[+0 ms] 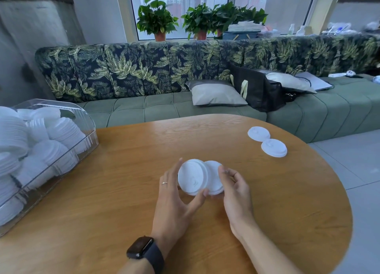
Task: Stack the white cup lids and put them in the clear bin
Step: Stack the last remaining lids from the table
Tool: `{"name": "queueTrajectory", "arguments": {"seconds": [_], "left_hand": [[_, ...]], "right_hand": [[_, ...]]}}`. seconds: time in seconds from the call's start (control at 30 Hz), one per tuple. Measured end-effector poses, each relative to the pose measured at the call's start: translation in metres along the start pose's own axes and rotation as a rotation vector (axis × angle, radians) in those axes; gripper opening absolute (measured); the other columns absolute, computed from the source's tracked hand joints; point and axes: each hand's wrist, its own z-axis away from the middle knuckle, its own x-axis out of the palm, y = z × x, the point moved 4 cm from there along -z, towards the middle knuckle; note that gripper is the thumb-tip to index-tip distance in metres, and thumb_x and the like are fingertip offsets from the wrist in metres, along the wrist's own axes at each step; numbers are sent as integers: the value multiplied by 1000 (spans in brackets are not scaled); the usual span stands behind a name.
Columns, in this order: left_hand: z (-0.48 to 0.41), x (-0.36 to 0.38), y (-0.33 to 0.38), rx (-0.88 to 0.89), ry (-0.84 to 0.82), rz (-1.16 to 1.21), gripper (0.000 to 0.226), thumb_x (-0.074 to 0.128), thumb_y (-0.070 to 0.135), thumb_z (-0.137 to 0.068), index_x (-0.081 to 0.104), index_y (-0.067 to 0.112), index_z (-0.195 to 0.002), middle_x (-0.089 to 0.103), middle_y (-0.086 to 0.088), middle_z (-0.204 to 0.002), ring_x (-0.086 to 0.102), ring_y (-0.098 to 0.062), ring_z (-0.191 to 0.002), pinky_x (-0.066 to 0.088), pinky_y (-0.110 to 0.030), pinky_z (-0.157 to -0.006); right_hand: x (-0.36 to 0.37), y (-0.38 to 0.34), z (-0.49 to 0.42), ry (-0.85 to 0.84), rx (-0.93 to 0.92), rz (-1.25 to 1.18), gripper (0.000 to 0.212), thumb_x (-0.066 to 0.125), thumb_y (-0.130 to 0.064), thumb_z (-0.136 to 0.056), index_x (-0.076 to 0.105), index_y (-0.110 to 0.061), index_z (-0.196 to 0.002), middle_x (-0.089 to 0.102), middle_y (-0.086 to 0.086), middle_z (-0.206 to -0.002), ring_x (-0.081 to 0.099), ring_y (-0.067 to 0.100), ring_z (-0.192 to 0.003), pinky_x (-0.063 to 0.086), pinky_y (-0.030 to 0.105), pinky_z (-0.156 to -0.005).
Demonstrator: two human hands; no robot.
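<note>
Head, hands (174,199) hold lids (192,177), table (133,160) centre

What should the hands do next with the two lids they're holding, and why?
The left hand holds one lid, the right hand another lid, and they only overlap. So probably press them together until they nest, before fetching the loose lids on the table.

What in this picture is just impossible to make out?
- Clear bin, head view: cut off by the left edge; its heaped lids cannot be counted.
- Rear lid in the right hand: half hidden by the front lid in the left hand; single or stacked, unclear.
- Front lid's embossed mark: too small to read.
</note>
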Motion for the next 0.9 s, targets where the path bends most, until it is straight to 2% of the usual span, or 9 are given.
{"name": "queueTrajectory", "arguments": {"seconds": [0.1, 0.33, 0.47, 0.53, 0.6, 0.7, 0.73, 0.8, 0.9], "left_hand": [[1, 1, 2, 20, -14, -25, 89, 67, 74, -75, 26, 49, -149, 35, 28, -139, 41, -6, -131, 40, -19, -100], [-1, -4, 2, -24, 63, -63, 81, 64, 78, -72, 34, 44, -140, 40, 17, -132, 42, 2, -122, 36, -6, -83], [-3, 0, 0, -36, 59, -114, 82, 60, 80, -73, 30, 39, -138, 38, 16, -134, 44, -4, -123, 45, -17, -80], [-2, 0, -2, -35, 59, -131, 84, 58, 81, -73, 31, 36, -138, 39, 17, -135, 44, -6, -126, 48, -23, -83], [-1, 0, -1, -40, 61, -141, 86, 58, 82, -72, 31, 34, -139, 41, 18, -136, 43, -4, -126, 45, -21, -84], [1, 0, 1, -25, 52, -182, 88, 56, 85, -72, 30, 33, -138, 45, 16, -135, 45, -5, -124, 46, -23, -84], [1, 1, 1, -28, 43, -193, 86, 57, 83, -73, 29, 34, -137, 47, 14, -135, 47, -6, -123, 48, -25, -85], [1, 1, 1, -43, 16, -199, 83, 60, 80, -74, 26, 37, -137, 49, 13, -135, 52, -8, -122, 51, -29, -87], [1, 3, 1, -43, -32, -205, 83, 60, 79, -76, 25, 38, -140, 50, 16, -137, 52, -4, -123, 51, -28, -88]], "right_hand": [[7, 6, 3, -79, 48, -44, 30, 56, -39, -102, 68, -12, -109, 78, 3, -93, 73, 18, -88, 59, 36, -80], [17, 10, 11, -247, 183, -302, 16, 44, -4, -103, 60, -2, -103, 68, 9, -72, 71, 22, -82, 53, 39, -87], [20, 10, 14, -340, 267, -395, 19, 42, 0, -99, 58, -3, -109, 69, 9, -78, 71, 22, -84, 51, 40, -91], [20, 13, 12, -361, 282, -399, 19, 45, -4, -96, 56, -4, -113, 67, 8, -79, 70, 21, -84, 51, 41, -92], [22, 13, 12, -348, 278, -357, 23, 55, -14, -94, 57, -4, -115, 63, 12, -84, 67, 23, -89, 50, 42, -95], [25, 12, 15, -368, 227, -246, 32, 69, -29, -92, 64, 1, -103, 59, 18, -94, 62, 28, -98, 48, 43, -99], [25, 10, 17, -370, 210, -211, 27, 73, -28, -90, 68, -5, -103, 65, 19, -95, 65, 27, -98, 48, 43, -99], [24, 11, 18, -353, 207, -190, 33, 80, -22, -84, 70, -10, -113, 72, 18, -100, 68, 27, -97, 51, 42, -98], [22, 12, 15, -324, 226, -250, 42, 83, -16, -78, 70, -11, -117, 67, 22, -98, 67, 30, -96, 53, 41, -95]]}}
